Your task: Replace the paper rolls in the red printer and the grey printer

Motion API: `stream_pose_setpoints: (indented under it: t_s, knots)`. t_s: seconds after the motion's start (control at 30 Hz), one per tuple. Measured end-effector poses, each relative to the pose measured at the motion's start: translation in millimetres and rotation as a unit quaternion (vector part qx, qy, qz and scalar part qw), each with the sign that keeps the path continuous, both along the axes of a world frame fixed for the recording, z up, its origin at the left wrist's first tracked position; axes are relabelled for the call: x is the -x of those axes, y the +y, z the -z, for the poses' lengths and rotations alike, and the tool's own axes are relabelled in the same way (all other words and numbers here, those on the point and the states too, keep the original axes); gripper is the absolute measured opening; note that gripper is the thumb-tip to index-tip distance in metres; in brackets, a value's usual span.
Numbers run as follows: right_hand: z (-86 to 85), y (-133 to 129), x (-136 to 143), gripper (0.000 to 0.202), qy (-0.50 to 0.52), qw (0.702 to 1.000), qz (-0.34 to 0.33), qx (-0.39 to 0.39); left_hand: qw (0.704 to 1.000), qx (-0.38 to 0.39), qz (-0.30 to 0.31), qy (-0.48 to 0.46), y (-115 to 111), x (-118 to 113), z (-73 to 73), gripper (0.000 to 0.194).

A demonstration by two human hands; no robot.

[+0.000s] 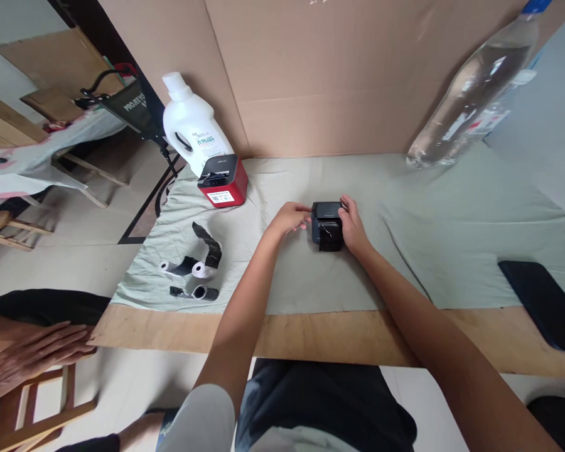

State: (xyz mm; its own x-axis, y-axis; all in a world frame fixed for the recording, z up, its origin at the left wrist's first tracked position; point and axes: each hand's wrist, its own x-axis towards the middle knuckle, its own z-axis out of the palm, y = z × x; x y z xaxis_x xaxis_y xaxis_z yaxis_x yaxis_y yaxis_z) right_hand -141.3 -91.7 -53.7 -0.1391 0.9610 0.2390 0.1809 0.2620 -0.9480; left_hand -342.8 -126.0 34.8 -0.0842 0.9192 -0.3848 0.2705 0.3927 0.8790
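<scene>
A small black box-shaped device (328,216) sits on the cloth-covered table, with a glossy black strip (330,237) hanging down its front. My right hand (353,227) is wrapped round the device's right side, thumb near its top edge. On the other side, my left hand (292,217) has its fingertips at the device's left edge, the fingers somewhat apart and nothing seen in them. To the left lie small rolls, one white (202,270) with a black strip curling up from it, and another dark one (206,293) nearer the front edge.
A red and black box-shaped device (230,188) stands before a white jug (195,125) at the back left. A large clear bottle (475,94) leans at the back right. A black phone (543,301) lies at the right. Another person's hands (42,351) rest at the lower left.
</scene>
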Motion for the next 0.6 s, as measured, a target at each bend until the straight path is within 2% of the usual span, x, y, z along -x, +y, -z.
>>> stream_pose_setpoints:
  t_s: [0.07,0.17,0.4,0.6]
  knots:
    - [-1.7,-1.1,-0.1,0.073,0.0,1.0,0.004,0.001,1.0,0.001,0.011,0.004,-2.5,0.8,-6.4,0.035]
    - [-2.6,-1.9,-0.3,0.077,0.0,1.0,0.006,-0.001,1.0,-0.011,0.004,0.004,-5.3,-0.4,-10.9,0.034]
    - [2.2,-0.9,-1.0,0.079,-0.006,1.0,-0.016,0.004,0.999,-0.024,-0.028,-0.002,0.4,-2.9,-8.1,0.034]
    - [1.0,-3.8,0.8,0.079,-0.004,1.0,-0.025,0.0,0.999,-0.034,-0.014,-0.007,5.3,-3.4,-4.8,0.043]
